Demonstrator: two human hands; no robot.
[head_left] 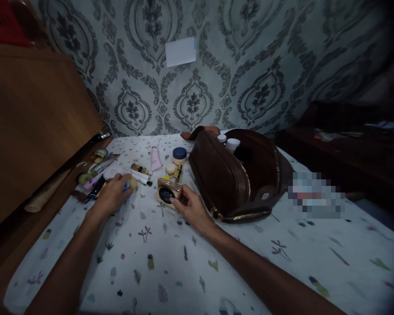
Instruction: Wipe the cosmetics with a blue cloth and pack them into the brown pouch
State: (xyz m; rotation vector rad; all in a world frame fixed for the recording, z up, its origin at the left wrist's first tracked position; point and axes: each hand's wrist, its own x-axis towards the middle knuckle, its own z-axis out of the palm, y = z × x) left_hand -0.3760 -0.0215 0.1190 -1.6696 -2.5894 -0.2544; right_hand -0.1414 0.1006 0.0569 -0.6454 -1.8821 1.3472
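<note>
right hand closed on a black-labelled gold box, thumb against its near face, fingers at the right edge; whether its lower edge rests on the printed sheet or hangs just over it, cannot tell. left hand over to the left, fingers bent down around a small yellow-and-blue item; gripped or merely touched, unclear from this view. box sits between the two hands, outside and just left of an open brown leather bag. two white-capped containers show in the bag's mouth. beyond the box: gold lipstick-like tube, blue-lidded jar, pink squeeze tube; near left hand, white tube with a black cap

handling, by judgement: box likely light, walls stiff, glossy faces perhaps slippery; contents unknown, could be breakable. best hold looks to be across two opposite side edges, thumb against fingers, light pressure. bag leather looks soft, likely gives if pushed
</note>
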